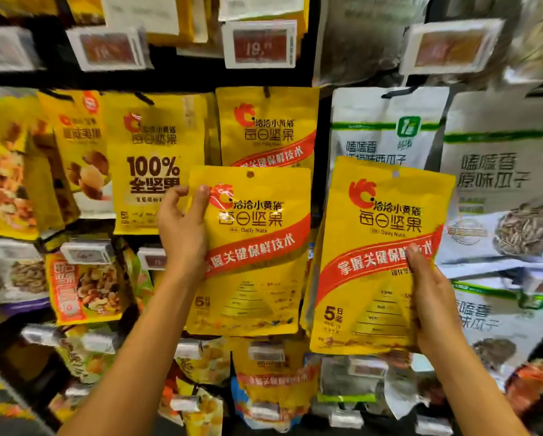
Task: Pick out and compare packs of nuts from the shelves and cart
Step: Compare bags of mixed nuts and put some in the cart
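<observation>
I am holding up two yellow packs of daily nuts side by side in front of the shelves, so by my reading the comparing is under way. The left pack [254, 256] is tilting a little. The right pack [374, 247] is sitting nearer the camera. Both are showing the same red logo, the same red band and the words Daily Nuts. The right one is showing a 5 in its lower left corner. The matching mark on the left one is too blurred for me to read.

My left hand [182, 231] is gripping the left pack by its upper left edge, thumb lying on the front beside the logo and fingers curling behind. My right hand [433, 303] is gripping the right pack along its lower right edge, thumb pressing on the red band, the other fingers hidden behind it. The two packs are hanging just beside each other, not plainly touching.

Picking out seems done for this pair. What I am judging as left is reading the labels against each other, choosing, and going on to other packs. The cart is not showing in view.

Behind, a matching hanging pack [267, 127] is sitting just above the left pack, a "100%" pack [152, 165] is hanging further left, white seed packs [499, 171] are hanging to the right, and price tags [260, 45] are running along above.
</observation>
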The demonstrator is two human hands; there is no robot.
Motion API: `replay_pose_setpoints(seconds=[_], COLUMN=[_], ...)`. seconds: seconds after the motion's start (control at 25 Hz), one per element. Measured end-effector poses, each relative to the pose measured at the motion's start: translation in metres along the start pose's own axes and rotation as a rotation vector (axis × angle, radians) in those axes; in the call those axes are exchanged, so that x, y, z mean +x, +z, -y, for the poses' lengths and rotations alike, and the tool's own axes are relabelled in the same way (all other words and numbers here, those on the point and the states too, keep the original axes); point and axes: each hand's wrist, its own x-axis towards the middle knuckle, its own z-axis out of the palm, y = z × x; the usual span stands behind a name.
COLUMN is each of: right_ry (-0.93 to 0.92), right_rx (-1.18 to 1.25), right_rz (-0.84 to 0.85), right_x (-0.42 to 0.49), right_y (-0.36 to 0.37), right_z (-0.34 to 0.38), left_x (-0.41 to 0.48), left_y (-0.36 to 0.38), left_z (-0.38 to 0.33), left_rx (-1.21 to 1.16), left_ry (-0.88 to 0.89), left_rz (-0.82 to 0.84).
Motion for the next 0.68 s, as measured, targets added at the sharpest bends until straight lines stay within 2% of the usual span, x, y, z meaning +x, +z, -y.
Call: replay_pose_setpoints(seconds=[0.2,0.32,0.68], right_ry=[-0.019,-0.044,-0.062], right_rx=[0.033,0.041,0.105], right_rz=[0.018,0.021,0.102], right_x=[0.019,0.025,0.028], right_y=[0.008,0.021,0.051], right_z=[0.014,0.019,0.021], left_x=[0.035,0.061,0.095], left_y=[0.058,0.083,0.091], left_z=[-0.048,-0.064,-0.045], left_rx=[-0.052,-0.058,0.068], left_ry=[0.126,0.138,0.186], left_rz=[-0.029,-0.050,-0.075])
